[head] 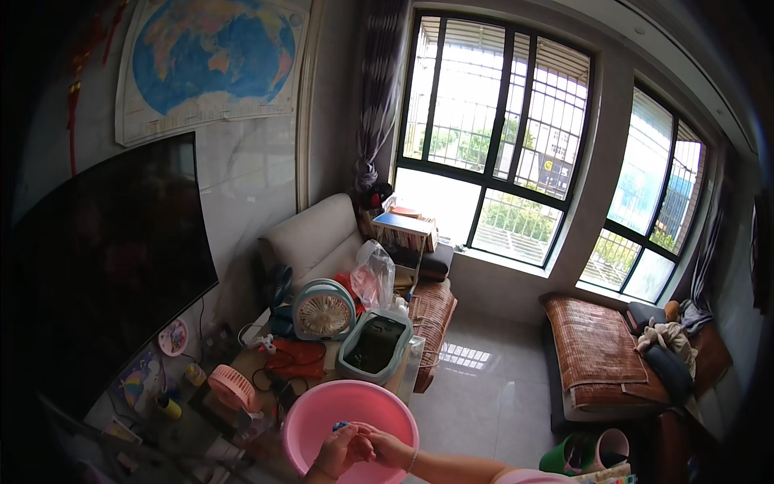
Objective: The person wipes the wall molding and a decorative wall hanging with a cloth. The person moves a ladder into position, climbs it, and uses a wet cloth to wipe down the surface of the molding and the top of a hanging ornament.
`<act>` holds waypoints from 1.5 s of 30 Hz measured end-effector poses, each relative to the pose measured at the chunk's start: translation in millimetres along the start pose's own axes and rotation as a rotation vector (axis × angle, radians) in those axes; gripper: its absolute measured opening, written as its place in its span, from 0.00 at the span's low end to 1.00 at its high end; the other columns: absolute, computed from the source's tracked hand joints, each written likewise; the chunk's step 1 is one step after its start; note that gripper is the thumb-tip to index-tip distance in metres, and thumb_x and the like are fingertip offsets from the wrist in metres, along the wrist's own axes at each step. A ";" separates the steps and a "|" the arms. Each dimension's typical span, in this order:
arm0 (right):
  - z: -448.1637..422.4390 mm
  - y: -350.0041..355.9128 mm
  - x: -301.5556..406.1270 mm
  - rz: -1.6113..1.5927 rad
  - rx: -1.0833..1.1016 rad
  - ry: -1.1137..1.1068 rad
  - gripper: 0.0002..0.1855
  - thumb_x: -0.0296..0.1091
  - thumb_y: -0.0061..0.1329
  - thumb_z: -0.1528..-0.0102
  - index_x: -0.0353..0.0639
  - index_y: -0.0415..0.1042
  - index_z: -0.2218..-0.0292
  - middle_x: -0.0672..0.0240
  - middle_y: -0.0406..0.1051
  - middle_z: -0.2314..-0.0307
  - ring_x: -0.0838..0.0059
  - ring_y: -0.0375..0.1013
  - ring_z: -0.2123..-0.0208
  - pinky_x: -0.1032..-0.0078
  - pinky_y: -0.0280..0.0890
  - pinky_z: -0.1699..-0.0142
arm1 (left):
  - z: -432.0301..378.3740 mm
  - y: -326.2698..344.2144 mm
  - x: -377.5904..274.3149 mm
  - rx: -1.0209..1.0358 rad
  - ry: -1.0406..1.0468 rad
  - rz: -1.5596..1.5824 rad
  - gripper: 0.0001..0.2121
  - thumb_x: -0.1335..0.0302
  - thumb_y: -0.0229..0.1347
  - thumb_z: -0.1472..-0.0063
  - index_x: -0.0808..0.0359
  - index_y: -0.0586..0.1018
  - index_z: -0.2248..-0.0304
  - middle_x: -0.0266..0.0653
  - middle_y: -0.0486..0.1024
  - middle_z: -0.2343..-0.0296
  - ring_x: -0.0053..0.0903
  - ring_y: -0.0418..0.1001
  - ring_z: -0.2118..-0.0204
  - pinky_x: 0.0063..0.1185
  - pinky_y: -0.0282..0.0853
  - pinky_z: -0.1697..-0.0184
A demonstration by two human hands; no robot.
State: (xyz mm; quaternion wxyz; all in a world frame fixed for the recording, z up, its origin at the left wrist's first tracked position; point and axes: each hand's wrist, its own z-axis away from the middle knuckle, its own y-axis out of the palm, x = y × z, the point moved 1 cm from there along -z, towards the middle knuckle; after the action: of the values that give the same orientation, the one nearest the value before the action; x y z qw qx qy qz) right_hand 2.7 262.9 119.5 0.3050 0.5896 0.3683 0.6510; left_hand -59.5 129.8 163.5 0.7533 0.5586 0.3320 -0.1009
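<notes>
A large pink plastic basin (305, 417) stands at the bottom middle of the head view. Over its inside, my left hand (338, 449) and my right hand (387, 446) meet, their fingers touching. A small blue thing (340, 426) pokes out at the top of my left hand; its kind is too small to tell. The fingers of my right hand reach against the left one, and whatever lies between the palms is hidden. Just behind the basin is a grey-green plastic tub (404, 348) with dark contents.
On the table are a round blue-grey fan (325, 310), a pink fan (231, 387), a red bag (296, 358) and cables. A clear plastic bag (373, 275) lies behind the tub. A mat-covered seat (595, 345) and a green bin (562, 457) stand at right.
</notes>
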 end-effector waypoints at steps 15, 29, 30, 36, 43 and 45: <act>37.9 9.2 7.2 0.617 -0.526 -0.207 0.20 0.33 0.50 0.46 0.37 0.64 0.54 0.69 0.67 0.63 0.80 0.67 0.62 0.82 0.63 0.57 | -25.3 -38.7 33.7 -0.246 0.414 -0.774 0.23 0.67 0.57 0.44 0.67 0.62 0.54 0.40 0.69 0.64 0.20 0.70 0.64 0.20 0.69 0.64; 56.8 -134.4 88.2 1.522 -1.173 -0.381 0.36 0.35 0.58 0.58 0.36 0.59 0.49 0.52 0.67 0.59 0.62 0.67 0.58 0.70 0.63 0.53 | 37.8 -94.0 -3.4 -0.977 0.551 -0.357 0.24 0.80 0.59 0.52 0.66 0.64 0.56 0.35 0.67 0.64 0.21 0.67 0.63 0.20 0.65 0.59; 62.9 -140.8 82.0 1.494 -1.182 -0.288 0.37 0.36 0.58 0.57 0.36 0.58 0.48 0.52 0.66 0.58 0.62 0.67 0.58 0.69 0.63 0.53 | 49.4 -102.8 -3.6 -1.051 0.510 -0.367 0.24 0.80 0.58 0.51 0.66 0.63 0.54 0.37 0.67 0.62 0.23 0.67 0.62 0.21 0.65 0.59; 57.2 -145.7 50.3 1.000 -0.930 0.079 0.29 0.47 0.50 0.49 0.32 0.65 0.53 0.56 0.71 0.64 0.71 0.70 0.63 0.75 0.65 0.60 | 90.4 -138.7 28.2 -0.880 0.166 -0.320 0.16 0.78 0.57 0.49 0.68 0.69 0.60 0.35 0.72 0.69 0.21 0.72 0.68 0.20 0.68 0.62; 24.3 -148.1 63.7 0.942 -0.856 0.172 0.19 0.42 0.48 0.46 0.30 0.71 0.63 0.70 0.71 0.77 0.81 0.68 0.77 0.79 0.62 0.73 | 81.4 -133.7 33.7 -0.909 0.173 -0.488 0.17 0.80 0.57 0.50 0.69 0.68 0.60 0.36 0.72 0.68 0.21 0.72 0.66 0.20 0.68 0.61; 21.1 -148.2 69.9 0.959 -0.886 0.154 0.17 0.40 0.48 0.46 0.31 0.72 0.65 0.69 0.71 0.78 0.80 0.67 0.80 0.79 0.62 0.76 | 78.0 -129.5 40.1 -0.942 0.186 -0.510 0.19 0.81 0.59 0.51 0.70 0.67 0.59 0.37 0.72 0.67 0.21 0.72 0.66 0.19 0.68 0.62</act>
State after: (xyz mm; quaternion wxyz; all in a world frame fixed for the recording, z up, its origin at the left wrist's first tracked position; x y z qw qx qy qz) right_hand 9.9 403.9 33.8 0.1675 0.4588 -0.2174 0.8451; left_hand -66.5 21.7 50.7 0.8413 0.0687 0.5314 -0.0710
